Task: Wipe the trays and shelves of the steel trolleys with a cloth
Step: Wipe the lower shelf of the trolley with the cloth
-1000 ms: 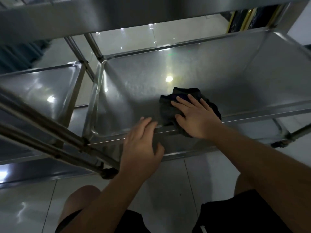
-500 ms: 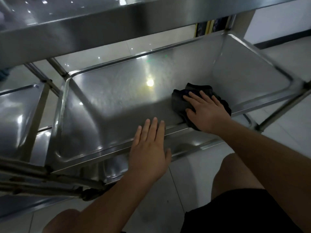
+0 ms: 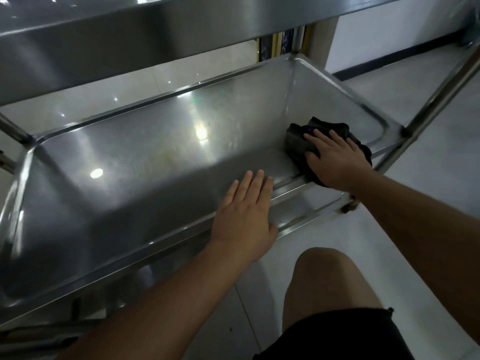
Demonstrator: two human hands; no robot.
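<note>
under the flat, straight-fingered right hand (image 3: pixel 335 162) lies the dark cloth (image 3: pixel 298 144), pressed into the near right corner of the steel tray (image 3: pixel 130 157). to its left, the left hand (image 3: pixel 246 216) rests flat and relaxed on the tray's near rim, grasping nothing.

Against the earlier views, we see the dark cloth (image 3: pixel 298 144) and the right hand (image 3: pixel 335 158) pressing it now lie much nearer the right end wall of the steel tray (image 3: pixel 117 162), where before they sat at the middle of its front rim. The left hand (image 3: pixel 246 216), flat on that front rim, now rests with its fingers reaching further over the rim into the tray, straighter than a second ago
</note>
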